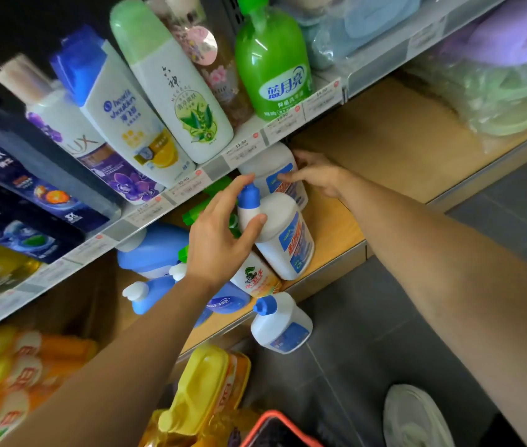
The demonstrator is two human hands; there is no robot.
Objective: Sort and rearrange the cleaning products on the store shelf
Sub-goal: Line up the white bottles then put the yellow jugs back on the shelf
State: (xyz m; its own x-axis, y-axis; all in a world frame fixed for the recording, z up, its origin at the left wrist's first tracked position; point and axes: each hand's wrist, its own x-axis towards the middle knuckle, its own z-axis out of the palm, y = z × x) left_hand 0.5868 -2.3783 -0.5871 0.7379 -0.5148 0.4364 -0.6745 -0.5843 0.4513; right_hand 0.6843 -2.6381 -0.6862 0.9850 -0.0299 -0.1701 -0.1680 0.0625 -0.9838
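1. Near the front edge of the shelf (384, 140), the left hand (220, 240) grasped the front bottle (287, 250) by its shoulder, thumb on the white dome, forefinger arched over the blue cap.
2. Just behind it, toward the shelf's back, stood the back bottle (267, 162); the right hand (318, 175) grasped its body, thumb across the label.
3. Both bottles' long axes ran upright, and the pair lined up front to back, each hand nearer its own bottle.
4. Both were squat and white with blue-and-red labels; the price rail (242, 153) hid the back one's cap.
5. Whether the front bottle's base rested on the shelf could not be told.
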